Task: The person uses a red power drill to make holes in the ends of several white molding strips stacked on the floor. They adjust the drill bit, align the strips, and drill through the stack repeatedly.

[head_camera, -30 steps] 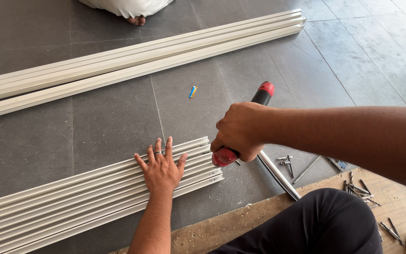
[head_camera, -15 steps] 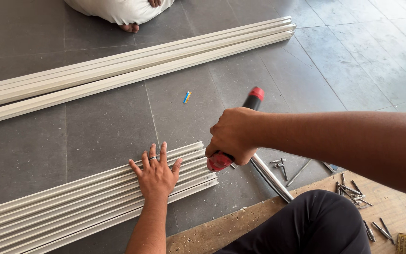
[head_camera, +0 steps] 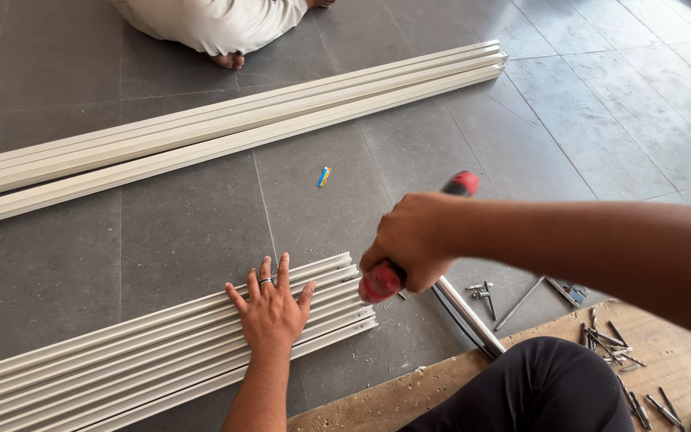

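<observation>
Left hand [head_camera: 269, 314]: fingers spread flat on white strips [head_camera: 153, 360], lower left. Right hand [head_camera: 413, 244]: fingers gripping red-handled tool [head_camera: 384, 280] (a slip could strike the fingers nearby).

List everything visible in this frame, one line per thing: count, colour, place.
near strips: a bundle, count unclear, off-white, lying on the floor at lower left
far strips: a bundle, count unclear, off-white, lying across the floor higher up
small bit: one, blue and yellow, on the floor between the bundles
metal bar: one, silver, on the floor by the knee
screws and bits: many, grey, scattered at lower right
wooden board: one, tan, bottom right
floor tiles: dark grey
other person: one, in white cloth, seated at the top
left hand: flat on the near strips
right hand: gripping a red-handled tool
</observation>
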